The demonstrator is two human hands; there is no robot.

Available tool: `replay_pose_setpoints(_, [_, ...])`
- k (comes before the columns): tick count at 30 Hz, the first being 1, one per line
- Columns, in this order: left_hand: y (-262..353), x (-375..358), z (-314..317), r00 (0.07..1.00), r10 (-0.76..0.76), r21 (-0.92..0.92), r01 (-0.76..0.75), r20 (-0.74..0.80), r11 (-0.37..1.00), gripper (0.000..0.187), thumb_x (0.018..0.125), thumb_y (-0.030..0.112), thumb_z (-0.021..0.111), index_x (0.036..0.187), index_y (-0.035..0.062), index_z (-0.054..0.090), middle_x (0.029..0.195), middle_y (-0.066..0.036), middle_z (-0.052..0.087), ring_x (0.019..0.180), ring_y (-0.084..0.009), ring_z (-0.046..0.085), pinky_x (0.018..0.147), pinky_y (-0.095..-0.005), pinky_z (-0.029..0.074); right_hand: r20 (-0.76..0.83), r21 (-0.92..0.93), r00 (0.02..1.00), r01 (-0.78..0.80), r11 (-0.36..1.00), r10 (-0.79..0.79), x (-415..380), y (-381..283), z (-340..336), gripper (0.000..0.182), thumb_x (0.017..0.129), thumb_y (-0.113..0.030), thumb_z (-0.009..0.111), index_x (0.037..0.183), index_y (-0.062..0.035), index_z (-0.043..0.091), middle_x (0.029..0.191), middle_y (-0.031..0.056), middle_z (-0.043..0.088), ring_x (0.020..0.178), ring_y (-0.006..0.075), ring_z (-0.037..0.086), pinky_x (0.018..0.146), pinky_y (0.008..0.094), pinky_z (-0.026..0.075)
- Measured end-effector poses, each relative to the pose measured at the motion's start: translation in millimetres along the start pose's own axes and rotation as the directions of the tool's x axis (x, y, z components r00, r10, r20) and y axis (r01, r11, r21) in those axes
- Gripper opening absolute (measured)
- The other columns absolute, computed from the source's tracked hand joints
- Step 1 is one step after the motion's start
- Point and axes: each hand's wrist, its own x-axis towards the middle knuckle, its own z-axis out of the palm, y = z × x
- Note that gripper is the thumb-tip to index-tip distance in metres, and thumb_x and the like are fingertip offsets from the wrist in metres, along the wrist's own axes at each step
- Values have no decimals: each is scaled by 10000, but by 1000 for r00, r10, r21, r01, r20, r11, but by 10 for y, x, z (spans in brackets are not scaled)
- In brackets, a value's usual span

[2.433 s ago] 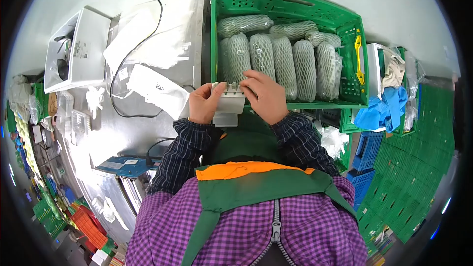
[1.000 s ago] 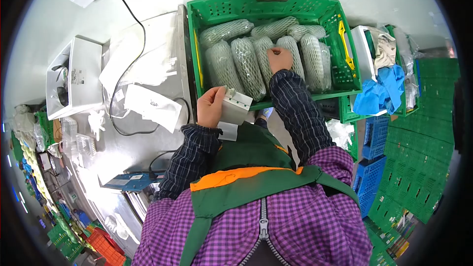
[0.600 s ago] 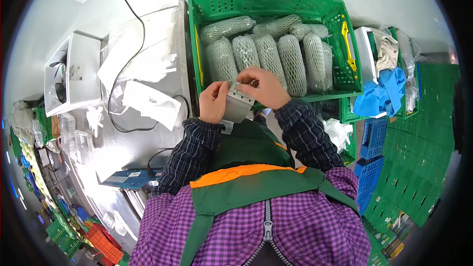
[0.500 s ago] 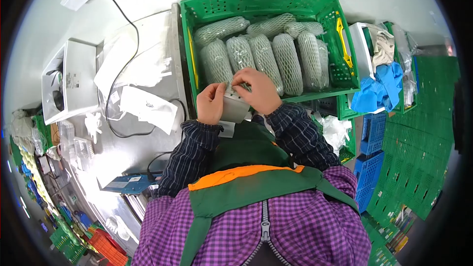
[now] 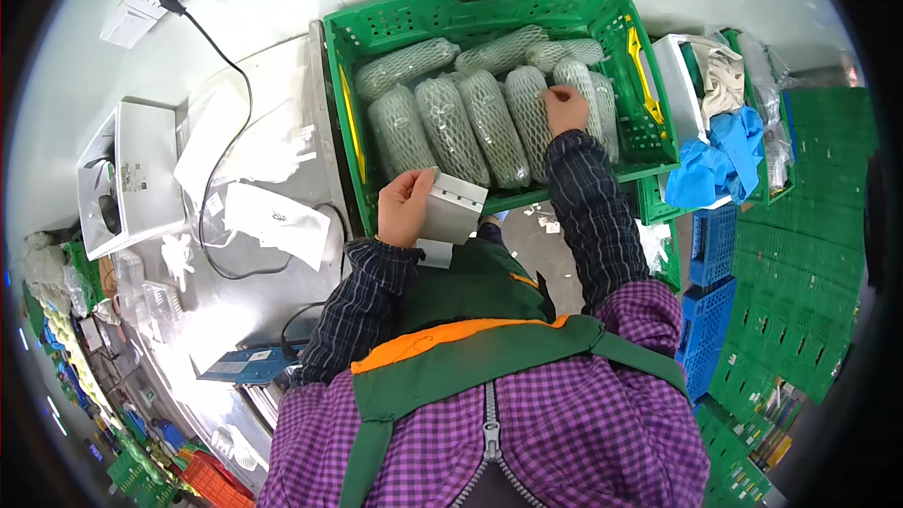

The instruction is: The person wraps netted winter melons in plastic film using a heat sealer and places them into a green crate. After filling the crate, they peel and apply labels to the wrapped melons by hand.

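Two hands: left hand (image 5: 403, 207) fingers pinching label sheet (image 5: 450, 211), right hand (image 5: 565, 109) fingers pressing netted vegetable (image 5: 574, 85)

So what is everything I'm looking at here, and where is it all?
crate: one, green plastic, top centre.
net-wrapped produce: about eight, pale green in white foam net, packed inside the crate.
label strip: one, white, at the crate's near edge.
metal table: one, steel, left of the crate.
white machine: one, far left on the table.
plastic bags and paper slips: several, clear and white, on the table.
black cable: one, running from a wall socket down to the table.
blue gloves: a bunch, right of the crate.
stacked crates: many, green and blue, right side.
left hand: holds the label strip.
right hand: presses on a wrapped piece.
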Motion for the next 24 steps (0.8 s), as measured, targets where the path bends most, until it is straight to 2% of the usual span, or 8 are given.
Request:
replay_pose_setpoints(3, [47,-16,58,1000,-27,10,27,8,1000,214,885,176,599,931,-29,643,788,-6,633,678,-49,539,621,-190,426,-1,130,992,122,984,-123,3,153,4,239,765,-192,682,931,-21,670,875,132,661,784,244,628,730,362,502])
replay_pose_setpoints(4, [29,4,71,1000,0,36,0,1,999,230,888,184,591,919,-38,641,769,-4,625,673,-44,530,611,-194,423,160,236,927,299,925,-340,-203,-16,4,239,762,-191,680,925,-17,664,866,132,656,782,232,626,721,333,494])
replay_pose_setpoints(8, [2,43,108,999,30,66,-32,22,997,256,891,198,583,916,-52,638,750,-2,619,670,-40,522,596,-197,417,635,505,616,127,854,-467,-1022,-921,-400,203,762,-172,658,897,-21,650,857,105,632,770,233,608,709,321,478])
replay_pose_setpoints(11, [29,83,139,998,34,139,-42,56,989,246,891,186,583,918,-52,638,761,-6,620,669,-44,521,594,-201,417,573,518,570,305,799,-589,-1154,-959,-350,181,756,-141,635,896,-27,646,856,104,623,783,236,607,704,320,477])
replay_pose_setpoints(15, [120,56,186,993,-11,113,-2,113,994,205,895,154,576,953,-34,630,810,8,619,717,-40,529,643,-192,423,495,498,620,372,783,-609,-1204,-882,-311,160,746,-95,611,885,-24,644,847,114,618,773,238,609,699,309,476])
replay_pose_setpoints(19, [108,23,185,922,15,156,-82,387,984,237,866,108,596,1049,-43,594,880,-33,642,780,-71,575,695,-217,460,478,575,801,23,818,-359,-996,-721,-312,133,786,-75,609,896,-2,630,819,88,633,751,168,601,687,288,470])
replay_pose_setpoints(21, [118,12,193,926,-60,182,-10,374,983,232,855,93,605,1043,-42,599,898,-34,642,783,-73,579,706,-223,464,324,688,946,-238,685,2,-659,-574,-384,126,812,-91,611,891,5,629,813,54,632,753,120,583,687,273,462])
replay_pose_setpoints(24, [22,80,132,953,-37,94,10,299,996,228,844,75,618,1037,-44,603,906,-43,645,796,-84,585,728,-227,466,3,667,997,-59,743,77,30,163,-261,166,798,-134,641,886,7,634,827,55,636,749,134,585,706,278,459])
